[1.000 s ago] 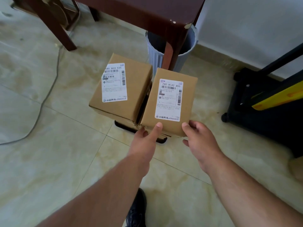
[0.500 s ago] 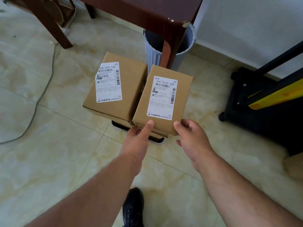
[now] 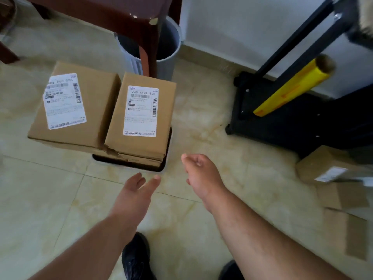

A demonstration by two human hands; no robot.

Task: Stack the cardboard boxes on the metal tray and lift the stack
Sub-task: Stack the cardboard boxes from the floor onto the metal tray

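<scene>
Two labelled cardboard boxes stand side by side on the floor over a dark tray (image 3: 129,164), of which only the near rim shows. The left box (image 3: 96,110) is wider and overhangs the tray to the left. The right box (image 3: 141,142) rests on flatter cardboard beneath it. My left hand (image 3: 135,195) hovers just in front of the tray, fingers apart, holding nothing. My right hand (image 3: 201,174) is to the right of the boxes, loosely curled and empty, touching neither box.
A dark wooden table leg (image 3: 149,49) and a grey ribbed bin (image 3: 161,45) stand right behind the boxes. A black trolley (image 3: 282,118) with a yellow roll (image 3: 292,87) is at the right. More cardboard boxes (image 3: 327,164) lie at the right edge. My shoes (image 3: 135,257) are below.
Both hands have let go of the right box and drawn back toward me. The view has shifted, so the boxes sit further left and more of the right side shows.
</scene>
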